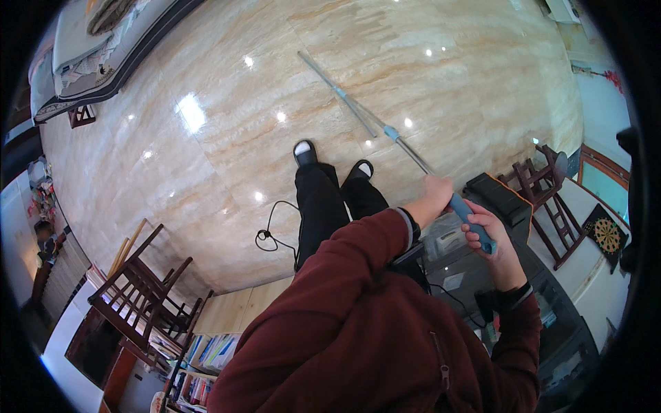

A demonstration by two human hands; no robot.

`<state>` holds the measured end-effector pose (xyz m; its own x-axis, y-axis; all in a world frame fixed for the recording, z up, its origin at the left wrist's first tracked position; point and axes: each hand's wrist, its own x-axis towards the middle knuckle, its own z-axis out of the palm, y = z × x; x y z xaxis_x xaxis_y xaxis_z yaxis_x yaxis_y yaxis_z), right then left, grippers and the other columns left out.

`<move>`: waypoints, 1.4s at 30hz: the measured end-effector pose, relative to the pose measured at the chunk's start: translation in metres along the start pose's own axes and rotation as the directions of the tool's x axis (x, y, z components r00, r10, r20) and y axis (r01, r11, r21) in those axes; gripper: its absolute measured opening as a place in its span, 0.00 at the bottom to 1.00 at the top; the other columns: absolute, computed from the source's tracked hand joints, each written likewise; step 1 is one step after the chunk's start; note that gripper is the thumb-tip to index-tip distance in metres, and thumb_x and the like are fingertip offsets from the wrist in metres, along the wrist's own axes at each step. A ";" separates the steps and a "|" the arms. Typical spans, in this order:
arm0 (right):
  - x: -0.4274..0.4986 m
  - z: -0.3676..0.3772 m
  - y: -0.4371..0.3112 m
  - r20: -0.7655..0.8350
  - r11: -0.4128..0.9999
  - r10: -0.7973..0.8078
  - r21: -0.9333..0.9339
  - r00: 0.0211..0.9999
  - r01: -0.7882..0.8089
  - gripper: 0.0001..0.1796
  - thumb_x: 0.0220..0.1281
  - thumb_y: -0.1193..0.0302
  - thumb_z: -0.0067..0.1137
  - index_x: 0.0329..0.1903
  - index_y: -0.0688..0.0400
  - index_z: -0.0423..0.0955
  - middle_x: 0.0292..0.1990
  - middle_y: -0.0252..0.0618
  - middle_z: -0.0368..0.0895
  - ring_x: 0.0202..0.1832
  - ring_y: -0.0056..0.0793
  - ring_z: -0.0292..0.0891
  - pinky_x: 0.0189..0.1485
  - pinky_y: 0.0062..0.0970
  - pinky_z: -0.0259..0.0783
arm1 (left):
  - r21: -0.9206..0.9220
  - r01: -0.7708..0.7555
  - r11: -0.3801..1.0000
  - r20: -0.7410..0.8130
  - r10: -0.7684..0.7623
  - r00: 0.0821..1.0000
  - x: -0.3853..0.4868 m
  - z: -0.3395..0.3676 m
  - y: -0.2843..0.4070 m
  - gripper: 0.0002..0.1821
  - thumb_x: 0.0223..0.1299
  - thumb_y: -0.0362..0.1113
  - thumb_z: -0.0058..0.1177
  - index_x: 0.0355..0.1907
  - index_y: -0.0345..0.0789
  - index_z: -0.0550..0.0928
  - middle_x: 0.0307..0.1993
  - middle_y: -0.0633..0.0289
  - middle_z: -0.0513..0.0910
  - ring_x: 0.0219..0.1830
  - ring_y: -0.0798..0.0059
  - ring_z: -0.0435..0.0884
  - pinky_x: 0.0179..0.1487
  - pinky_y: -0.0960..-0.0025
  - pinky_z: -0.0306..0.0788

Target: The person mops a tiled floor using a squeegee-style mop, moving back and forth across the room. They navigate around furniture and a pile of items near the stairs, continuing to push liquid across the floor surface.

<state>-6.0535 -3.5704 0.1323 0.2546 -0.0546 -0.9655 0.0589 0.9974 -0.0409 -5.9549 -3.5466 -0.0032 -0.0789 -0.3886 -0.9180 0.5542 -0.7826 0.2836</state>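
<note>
A long-handled floor mop or squeegee with a metal pole (pixel 415 156) runs diagonally across the view. Its long thin head (pixel 316 71) lies on the glossy tiled floor (pixel 232 129) in front of my feet. My left hand (pixel 439 191) is closed around the pole, just below the blue-grey handle grip (pixel 463 207). Nearer my body, my right hand (pixel 483 227) wraps the end of that grip. Light blue fittings show on the pole and at the head. Whether the head has a cloth or a rubber edge, I cannot tell.
A looped black cable (pixel 263 235) lies on the floor beside my left leg. A wooden chair (pixel 137 297) and a bookcase (pixel 219 351) stand lower left. On the right are a black case (pixel 498 201), stacked wooden stools (pixel 547 206) and a dark cabinet (pixel 560 310). A bed (pixel 121 77) is upper left.
</note>
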 end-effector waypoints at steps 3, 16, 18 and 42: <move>0.000 0.017 -0.020 -0.122 0.996 -0.061 0.055 0.991 0.068 0.28 0.49 0.76 0.46 0.56 0.50 0.55 0.22 0.38 0.67 0.13 0.20 0.60 0.11 0.16 0.58 | 0.023 -0.020 1.000 0.013 0.019 1.000 0.006 0.013 0.028 0.15 0.50 0.36 0.42 0.25 0.21 0.64 0.17 0.52 0.69 0.12 0.62 0.72 0.07 0.66 0.64; 0.027 0.157 -0.048 0.045 0.988 -0.154 0.022 0.987 0.153 0.29 0.48 0.76 0.47 0.56 0.53 0.55 0.21 0.38 0.67 0.14 0.21 0.61 0.12 0.17 0.59 | 0.185 -0.013 0.983 0.162 -0.018 0.987 0.004 -0.096 0.156 0.15 0.51 0.41 0.42 0.25 0.28 0.68 0.19 0.55 0.70 0.18 0.62 0.73 0.14 0.63 0.68; 0.057 0.185 -0.056 0.193 0.995 -0.084 0.069 0.978 0.072 0.27 0.48 0.75 0.47 0.55 0.53 0.56 0.22 0.37 0.67 0.15 0.19 0.61 0.13 0.15 0.59 | 0.199 -0.003 0.980 0.064 -0.009 0.998 0.011 -0.138 0.181 0.14 0.51 0.41 0.42 0.25 0.29 0.69 0.20 0.56 0.70 0.19 0.63 0.73 0.15 0.63 0.69; 0.094 -0.018 -0.122 0.364 0.596 -0.111 0.769 0.925 -0.231 0.19 0.54 0.72 0.44 0.50 0.50 0.58 0.25 0.37 0.65 0.17 0.18 0.60 0.15 0.15 0.59 | 0.701 -0.154 0.697 0.168 0.049 0.985 0.122 0.056 0.165 0.15 0.46 0.34 0.43 0.22 0.19 0.68 0.19 0.41 0.72 0.15 0.49 0.74 0.12 0.54 0.69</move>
<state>-6.0539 -3.6968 0.0425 0.5799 -0.1779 -0.7951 0.7187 0.5712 0.3964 -5.9196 -3.7501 -0.0530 -0.1902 -0.5025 -0.8434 -0.1821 -0.8261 0.5333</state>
